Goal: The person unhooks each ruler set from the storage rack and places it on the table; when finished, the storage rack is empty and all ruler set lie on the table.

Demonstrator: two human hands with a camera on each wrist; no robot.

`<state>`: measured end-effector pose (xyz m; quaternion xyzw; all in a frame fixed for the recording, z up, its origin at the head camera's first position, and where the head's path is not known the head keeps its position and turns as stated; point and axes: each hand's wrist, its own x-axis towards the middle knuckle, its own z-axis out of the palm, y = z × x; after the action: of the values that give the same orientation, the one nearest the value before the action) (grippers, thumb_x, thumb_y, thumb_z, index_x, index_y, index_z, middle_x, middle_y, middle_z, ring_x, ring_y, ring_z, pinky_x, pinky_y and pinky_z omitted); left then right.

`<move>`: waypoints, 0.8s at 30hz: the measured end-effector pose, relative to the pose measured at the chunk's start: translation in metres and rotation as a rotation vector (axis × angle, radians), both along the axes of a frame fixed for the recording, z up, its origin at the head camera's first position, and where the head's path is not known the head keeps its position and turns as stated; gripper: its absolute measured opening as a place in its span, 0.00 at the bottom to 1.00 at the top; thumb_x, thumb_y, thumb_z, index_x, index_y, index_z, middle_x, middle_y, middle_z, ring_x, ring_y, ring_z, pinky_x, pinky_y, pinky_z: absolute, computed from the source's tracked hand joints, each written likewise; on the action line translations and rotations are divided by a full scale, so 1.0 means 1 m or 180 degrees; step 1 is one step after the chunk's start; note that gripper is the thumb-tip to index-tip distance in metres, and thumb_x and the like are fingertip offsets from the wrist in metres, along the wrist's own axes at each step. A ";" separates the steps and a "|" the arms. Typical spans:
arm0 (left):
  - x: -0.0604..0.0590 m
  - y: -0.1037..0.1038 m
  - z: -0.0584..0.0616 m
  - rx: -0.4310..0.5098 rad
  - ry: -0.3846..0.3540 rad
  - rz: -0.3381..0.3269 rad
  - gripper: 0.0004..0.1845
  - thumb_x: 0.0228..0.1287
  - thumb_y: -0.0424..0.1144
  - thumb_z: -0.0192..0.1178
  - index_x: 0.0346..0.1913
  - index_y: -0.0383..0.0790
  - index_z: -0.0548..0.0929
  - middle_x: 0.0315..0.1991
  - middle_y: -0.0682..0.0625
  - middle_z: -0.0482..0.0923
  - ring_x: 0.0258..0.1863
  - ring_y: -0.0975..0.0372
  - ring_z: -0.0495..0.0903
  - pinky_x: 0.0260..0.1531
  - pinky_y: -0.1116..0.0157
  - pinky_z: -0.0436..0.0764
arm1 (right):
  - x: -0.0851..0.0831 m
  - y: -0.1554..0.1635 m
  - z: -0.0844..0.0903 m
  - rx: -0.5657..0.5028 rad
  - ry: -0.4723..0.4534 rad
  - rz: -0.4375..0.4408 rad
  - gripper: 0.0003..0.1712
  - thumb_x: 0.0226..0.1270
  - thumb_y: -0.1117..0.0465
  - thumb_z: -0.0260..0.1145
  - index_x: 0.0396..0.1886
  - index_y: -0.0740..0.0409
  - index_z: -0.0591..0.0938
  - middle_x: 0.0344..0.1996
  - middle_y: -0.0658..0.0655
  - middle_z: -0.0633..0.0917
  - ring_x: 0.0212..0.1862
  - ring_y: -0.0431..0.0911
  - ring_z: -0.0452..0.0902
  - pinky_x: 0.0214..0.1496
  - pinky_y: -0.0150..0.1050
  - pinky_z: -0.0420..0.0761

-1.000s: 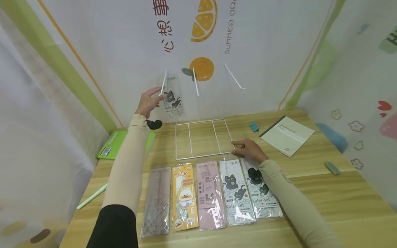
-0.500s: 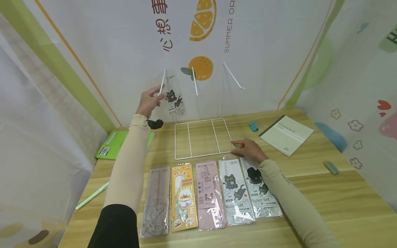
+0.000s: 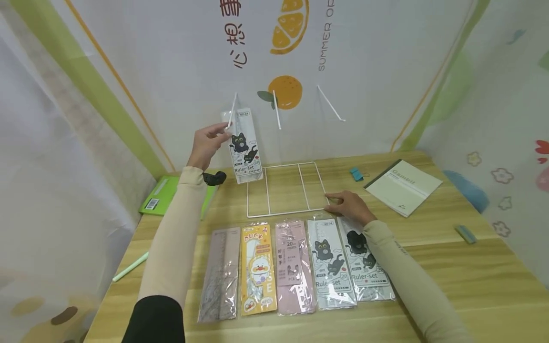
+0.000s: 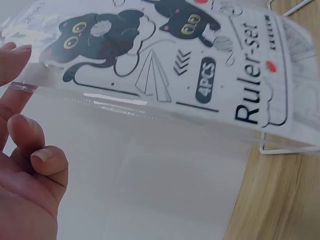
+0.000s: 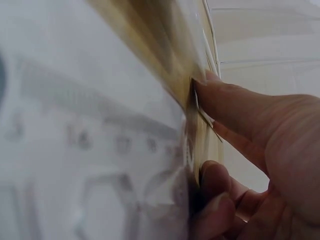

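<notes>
My left hand [image 3: 206,145] pinches the left edge of a clear-packed ruler set [image 3: 245,145] with black cats on it. The leftmost prong of a white wire rack [image 3: 285,211] crosses in front of the pack's upper part; whether it passes through the pack's hole I cannot tell. In the left wrist view the ruler set [image 4: 150,65] slants above my curled lower fingers [image 4: 50,162]. My right hand [image 3: 349,207] grips the front right corner of the rack's base, thumb and finger at the wire. The right wrist view shows the right hand [image 5: 260,140] beside a blurred ruler pack [image 5: 90,135].
Several packed ruler sets lie in a row in front, among them a yellow duck pack [image 3: 259,269] and a pink pack [image 3: 295,267]. A notebook [image 3: 403,187], a teal binder clip [image 3: 356,174] and an eraser [image 3: 465,234] lie right; a green book [image 3: 160,195] and pen [image 3: 130,267] left.
The ruler set in my left hand has come forward and lower, its bottom now over the rack's back left corner, its face turned more toward me. My right hand stays on the rack.
</notes>
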<state>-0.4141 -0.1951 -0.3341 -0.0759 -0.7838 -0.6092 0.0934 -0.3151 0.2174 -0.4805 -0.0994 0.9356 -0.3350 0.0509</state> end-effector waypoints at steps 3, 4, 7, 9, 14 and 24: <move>0.011 -0.004 -0.001 0.0020 0.0099 -0.0090 0.19 0.65 0.35 0.67 0.59 0.43 0.85 0.36 0.58 0.79 0.35 0.66 0.72 0.36 0.71 0.70 | 0.001 0.000 0.001 -0.0018 -0.0005 -0.0004 0.34 0.61 0.50 0.75 0.65 0.56 0.80 0.18 0.49 0.73 0.23 0.42 0.63 0.27 0.37 0.65; 0.015 -0.005 -0.002 0.0017 0.0137 -0.0127 0.19 0.65 0.35 0.68 0.59 0.43 0.85 0.35 0.57 0.79 0.34 0.66 0.71 0.35 0.70 0.70 | 0.001 0.000 0.001 -0.0015 -0.0014 -0.0003 0.34 0.61 0.50 0.75 0.65 0.56 0.79 0.18 0.49 0.72 0.23 0.42 0.62 0.27 0.37 0.65; 0.028 -0.010 -0.004 0.0064 0.0225 -0.0248 0.19 0.64 0.34 0.69 0.58 0.44 0.86 0.33 0.56 0.79 0.29 0.67 0.70 0.32 0.70 0.70 | 0.001 0.000 0.001 0.0001 -0.0056 -0.0001 0.34 0.62 0.50 0.75 0.66 0.56 0.79 0.17 0.48 0.70 0.22 0.42 0.61 0.26 0.36 0.64; 0.037 -0.012 -0.005 0.0074 0.0292 -0.0329 0.18 0.64 0.35 0.69 0.57 0.44 0.86 0.33 0.56 0.79 0.27 0.67 0.69 0.29 0.70 0.70 | 0.002 -0.001 0.001 0.0006 -0.0080 -0.0008 0.34 0.62 0.50 0.75 0.66 0.57 0.79 0.16 0.48 0.69 0.22 0.42 0.60 0.26 0.37 0.63; 0.062 -0.017 -0.007 0.0173 0.0404 -0.0512 0.17 0.64 0.33 0.69 0.56 0.44 0.87 0.29 0.56 0.78 0.23 0.67 0.66 0.24 0.72 0.66 | 0.004 -0.002 0.001 0.0012 -0.0077 -0.0022 0.34 0.62 0.51 0.74 0.66 0.58 0.78 0.17 0.48 0.68 0.23 0.43 0.60 0.27 0.37 0.63; 0.108 -0.032 0.000 0.0176 0.0401 -0.0579 0.17 0.63 0.31 0.69 0.54 0.42 0.88 0.27 0.55 0.78 0.25 0.66 0.68 0.26 0.73 0.67 | 0.004 -0.004 0.001 0.0032 -0.0091 -0.0039 0.34 0.63 0.49 0.74 0.66 0.56 0.79 0.17 0.48 0.69 0.23 0.42 0.60 0.26 0.37 0.62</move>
<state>-0.3064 -0.2267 -0.3344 -0.1823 -0.7491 -0.6306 0.0889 -0.3109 0.2137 -0.4791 -0.0886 0.9370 -0.3320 0.0626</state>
